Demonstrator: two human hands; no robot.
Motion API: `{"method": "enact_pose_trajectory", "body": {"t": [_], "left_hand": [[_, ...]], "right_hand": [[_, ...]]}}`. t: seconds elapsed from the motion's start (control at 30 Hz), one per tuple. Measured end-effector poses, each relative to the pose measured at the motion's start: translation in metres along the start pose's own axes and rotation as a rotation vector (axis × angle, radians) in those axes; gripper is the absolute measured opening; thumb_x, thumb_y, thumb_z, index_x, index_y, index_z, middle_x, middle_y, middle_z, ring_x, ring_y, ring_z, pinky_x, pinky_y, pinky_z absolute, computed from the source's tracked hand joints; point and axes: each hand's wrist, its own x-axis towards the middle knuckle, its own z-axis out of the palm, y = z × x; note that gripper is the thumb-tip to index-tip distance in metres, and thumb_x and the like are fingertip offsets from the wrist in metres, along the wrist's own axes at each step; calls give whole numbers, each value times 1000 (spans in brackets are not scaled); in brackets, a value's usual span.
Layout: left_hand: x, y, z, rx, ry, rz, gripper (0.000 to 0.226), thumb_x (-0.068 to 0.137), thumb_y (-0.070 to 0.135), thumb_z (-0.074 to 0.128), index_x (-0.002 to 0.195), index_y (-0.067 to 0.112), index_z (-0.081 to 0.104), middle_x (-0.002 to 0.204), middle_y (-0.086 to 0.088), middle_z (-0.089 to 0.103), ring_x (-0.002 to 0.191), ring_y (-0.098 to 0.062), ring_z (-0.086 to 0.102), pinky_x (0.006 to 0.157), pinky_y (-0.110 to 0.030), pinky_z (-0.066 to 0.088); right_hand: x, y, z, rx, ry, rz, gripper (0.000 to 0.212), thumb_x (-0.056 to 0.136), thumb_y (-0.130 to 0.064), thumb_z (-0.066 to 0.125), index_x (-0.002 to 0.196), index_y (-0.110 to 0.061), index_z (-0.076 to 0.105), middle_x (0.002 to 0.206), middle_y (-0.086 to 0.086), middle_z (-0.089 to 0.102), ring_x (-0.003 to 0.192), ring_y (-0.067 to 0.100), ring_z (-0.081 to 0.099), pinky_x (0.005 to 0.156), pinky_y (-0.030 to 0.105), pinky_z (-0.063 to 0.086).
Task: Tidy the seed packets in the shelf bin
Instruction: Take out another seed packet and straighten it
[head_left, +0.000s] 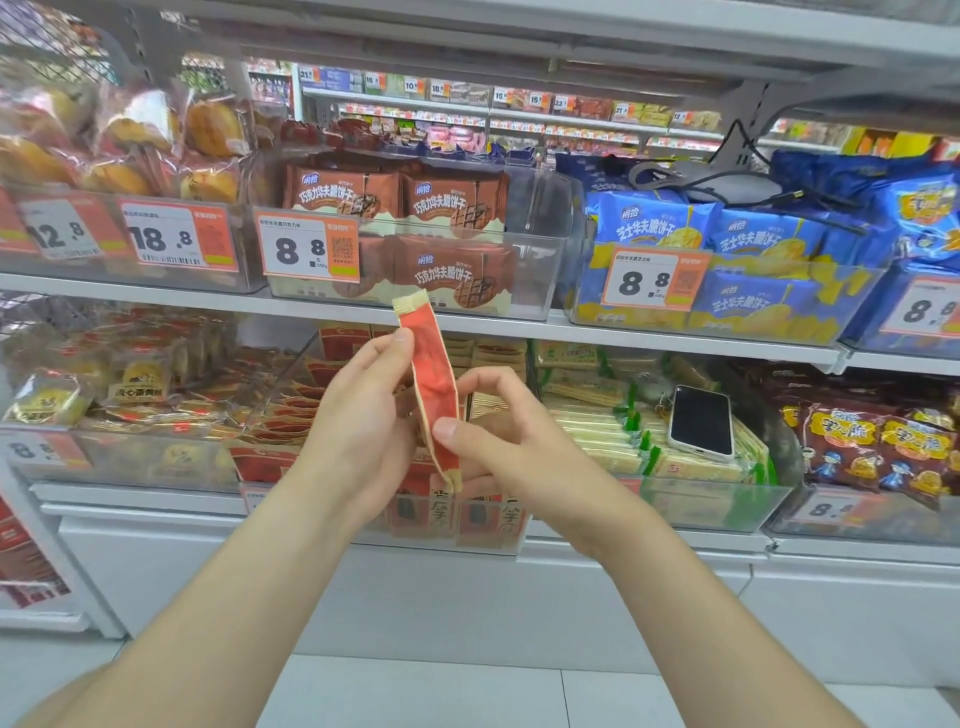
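the red seed packet (430, 384) is out of the bin, held edge-on and nearly upright just in front of the clear bin (275, 395) on the lower shelf. the left hand (358, 431) grips its left side, with one fingertip pressed near the top. the right hand (498, 441) pinches its lower edge between thumb and fingers, at about 5 o'clock from the packet's middle. more red packets (291, 410) lie leaning and fanned in the bin, at 9 o'clock from the hands. to do this step well, i'd turn the packet so its face matches the row. keep both grips light so it doesn't crease, then slide it in bottom-first and square its edges against the neighbours. mind the phone (701, 421) resting on the packs at 3 o'clock.
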Motion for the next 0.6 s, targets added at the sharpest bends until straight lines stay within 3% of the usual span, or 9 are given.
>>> {"method": "enact_pose_trajectory", "body": {"t": [0.07,0.13,0.2,0.27,0.33,0.43,0.53,0.6], "left_hand": [[-1,2,-3,98,-56,42,32,109,40,58,103,10,68,89,-6,72,86,-21,68,97,-49,53],[-3,2,-4,235,-118,57,41,104,41,65,111,1,70,103,-5,80,101,-19,74,106,-48,56],[-8,0,-2,368,-174,59,40,101,39,71,112,0,75,111,-4,82,111,-19,77,106,-47,58],[-13,-4,1,447,-236,48,33,102,37,70,110,6,80,110,-4,83,111,-17,78,102,-43,62],[-17,-8,3,510,-285,41,32,105,38,66,109,12,83,110,-1,83,110,-16,78,102,-39,62],[-14,-10,0,640,-269,115,30,105,45,66,104,22,85,106,4,83,108,-15,78,103,-45,60],[-12,-9,-2,728,-253,171,28,107,41,63,102,23,84,102,3,83,104,-18,78,102,-50,60],[-13,-11,-3,783,-260,203,27,110,34,60,99,21,81,97,-2,81,98,-24,76,98,-53,59]], "right_hand": [[2,-3,1,-19,122,-66,29,101,-39,73,119,-22,59,106,13,80,93,38,77,86,48,64],[4,-3,-1,-21,271,-159,29,105,-41,66,109,-12,61,95,12,80,81,32,77,75,42,63],[7,0,-5,-131,397,-258,34,106,-49,61,95,-17,64,83,5,78,71,22,72,66,38,58],[9,3,-7,-263,482,-292,40,104,-56,59,80,-23,61,68,-9,69,61,8,60,60,26,46],[9,5,-7,-246,502,-272,45,103,-55,59,74,-22,61,60,-13,62,57,4,53,58,23,43],[10,8,-6,-198,460,-264,51,107,-54,55,77,-14,66,61,-11,60,60,6,53,61,29,48],[13,11,-7,-416,503,-299,51,111,-50,48,69,-22,56,58,-16,52,57,6,44,56,26,33],[16,13,-8,-487,509,-300,53,111,-52,45,70,-20,54,60,-13,53,59,11,47,59,33,39]]}}
